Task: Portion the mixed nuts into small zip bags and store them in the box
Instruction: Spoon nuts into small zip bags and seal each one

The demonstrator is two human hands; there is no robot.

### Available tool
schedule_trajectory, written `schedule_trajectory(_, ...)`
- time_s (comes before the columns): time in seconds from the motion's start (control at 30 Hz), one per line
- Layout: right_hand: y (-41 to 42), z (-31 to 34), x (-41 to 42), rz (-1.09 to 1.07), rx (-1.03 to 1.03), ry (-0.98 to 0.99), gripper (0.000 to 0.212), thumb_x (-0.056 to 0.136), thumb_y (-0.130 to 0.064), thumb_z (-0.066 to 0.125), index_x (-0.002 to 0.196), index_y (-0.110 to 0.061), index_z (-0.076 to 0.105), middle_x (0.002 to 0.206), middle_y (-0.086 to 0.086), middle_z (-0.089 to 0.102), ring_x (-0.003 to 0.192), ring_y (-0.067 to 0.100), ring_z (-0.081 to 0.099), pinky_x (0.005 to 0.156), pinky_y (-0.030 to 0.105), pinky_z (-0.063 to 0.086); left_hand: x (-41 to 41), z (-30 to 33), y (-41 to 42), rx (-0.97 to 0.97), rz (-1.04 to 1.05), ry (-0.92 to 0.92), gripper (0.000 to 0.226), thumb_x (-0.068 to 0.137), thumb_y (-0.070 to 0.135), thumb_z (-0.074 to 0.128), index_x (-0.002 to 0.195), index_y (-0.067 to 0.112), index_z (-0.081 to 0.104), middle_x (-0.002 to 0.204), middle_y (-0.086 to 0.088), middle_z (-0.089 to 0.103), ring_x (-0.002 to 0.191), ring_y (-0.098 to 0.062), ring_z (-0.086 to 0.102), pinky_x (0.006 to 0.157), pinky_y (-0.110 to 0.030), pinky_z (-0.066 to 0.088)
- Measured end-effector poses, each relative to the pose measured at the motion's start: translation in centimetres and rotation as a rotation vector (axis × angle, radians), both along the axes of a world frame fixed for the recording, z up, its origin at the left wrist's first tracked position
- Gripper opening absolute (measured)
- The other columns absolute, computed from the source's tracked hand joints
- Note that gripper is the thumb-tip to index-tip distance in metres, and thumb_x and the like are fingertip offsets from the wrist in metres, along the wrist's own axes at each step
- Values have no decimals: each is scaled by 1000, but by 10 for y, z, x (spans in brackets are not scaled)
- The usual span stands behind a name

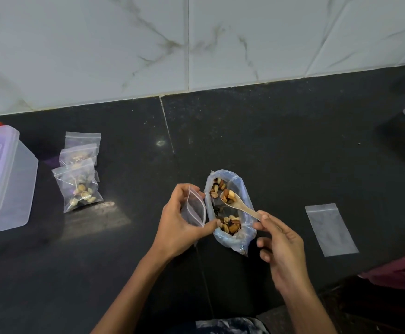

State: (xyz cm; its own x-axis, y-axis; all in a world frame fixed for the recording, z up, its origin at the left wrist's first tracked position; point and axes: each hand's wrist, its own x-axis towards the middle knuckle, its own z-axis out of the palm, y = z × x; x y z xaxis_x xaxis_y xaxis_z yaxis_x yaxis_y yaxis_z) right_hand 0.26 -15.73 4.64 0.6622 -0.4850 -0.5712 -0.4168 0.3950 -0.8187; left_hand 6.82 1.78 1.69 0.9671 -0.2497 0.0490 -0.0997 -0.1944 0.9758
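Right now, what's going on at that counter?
A person is portioning nuts. The left hand holds a small zip bag open beside the big bag of mixed nuts. The right hand pinches a spoon, loaded with nuts, above the big bag. Filled zip bags lie next to the plastic box, and one empty zip bag waits on the right.

The left hand (179,218) curls its fingers and thumb in a grip on a small zip bag (194,209), forearm angled in from below. The right hand (281,247) pinches a spoon (240,203) handle between thumb and forefinger, remaining fingers loosely curled beneath that grip.
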Motion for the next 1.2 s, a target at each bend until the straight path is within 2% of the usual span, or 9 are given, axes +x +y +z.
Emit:
schedule_trajectory(0.27, 13, 49, -18, 133, -172, -241, 16, 86, -17, 59, 92, -22, 73, 70, 4, 69, 40, 8, 48, 32, 15, 32, 2, -4, -2, -11, 33, -70, 46, 65, 8, 86, 100, 13, 57, 98, 13, 62, 94, -8, 62, 77, -14, 49)
schedule_trajectory(0.43, 35, 49, -25, 279, -527, -437, 14, 81, -34, 62, 91, -37, 72, 71, -4, 68, 50, 9, 56, 45, 17, 46, 2, -3, -4, -50, 6, -76, 45, 67, 7, 84, 101, 11, 56, 97, 7, 66, 95, -14, 65, 84, -20, 50)
schedule_trajectory(0.53, 41, 37, -26, 400, -908, -564, 23, 88, -30, 58, 105, -27, 72, 71, -14, 62, 58, 7, 58, 50, 16, 48, 1, -2, -4, -67, 16, -76, 48, 65, 8, 85, 102, 12, 55, 93, 9, 66, 89, -13, 65, 80, -20, 50)
schedule_trajectory(0.67, 46, 30, -27, 460, -1137, -676, 26, 89, -20, 56, 107, -8, 71, 77, -4, 67, 69, 1, 61, 61, 10, 50, 0, -2, -3, -94, 27, -55, 52, 62, 24, 81, 105, 13, 54, 96, 6, 65, 91, -18, 65, 82, -34, 55)
schedule_trajectory(0.8, 48, 27, -27, 492, -1197, -730, 25, 89, -16, 57, 107, -4, 70, 75, -1, 67, 69, 1, 61, 62, 12, 52, -1, -7, -2, -110, 44, -37, 52, 64, 21, 82, 107, 17, 53, 97, -1, 65, 91, -27, 65, 77, -50, 56)
schedule_trajectory(0.9, 49, 25, -29, 491, -1177, -773, 24, 88, -13, 59, 108, -2, 70, 74, 0, 67, 67, 3, 62, 60, 16, 53, -2, -8, -2, -129, 48, -39, 51, 65, 21, 82, 106, 20, 53, 97, -3, 65, 89, -28, 65, 77, -52, 55)
schedule_trajectory(1.0, 45, 24, -27, 359, -1105, -773, 22, 87, -14, 60, 104, -3, 70, 70, 0, 64, 59, 4, 57, 52, 12, 47, -2, -6, -2, -129, 60, -42, 51, 63, 24, 82, 104, 16, 52, 99, 5, 64, 92, -20, 65, 78, -38, 56)
schedule_trajectory(1.1, 30, 13, -12, 213, -1045, -585, 21, 88, -20, 58, 101, -10, 69, 70, -10, 60, 58, 9, 57, 44, 15, 45, 1, -7, -1, -121, 59, -25, 55, 61, 30, 80, 106, 21, 50, 110, 14, 60, 103, -7, 61, 81, -20, 52)
schedule_trajectory(1.2, 18, -10, 5, 259, -1112, -421, 18, 87, -13, 63, 101, -7, 72, 69, -10, 59, 60, 9, 59, 48, 16, 48, 11, -12, -1, -123, 27, 57, 56, 59, 34, 80, 105, 26, 48, 125, 11, 55, 115, -5, 57, 88, -24, 53)
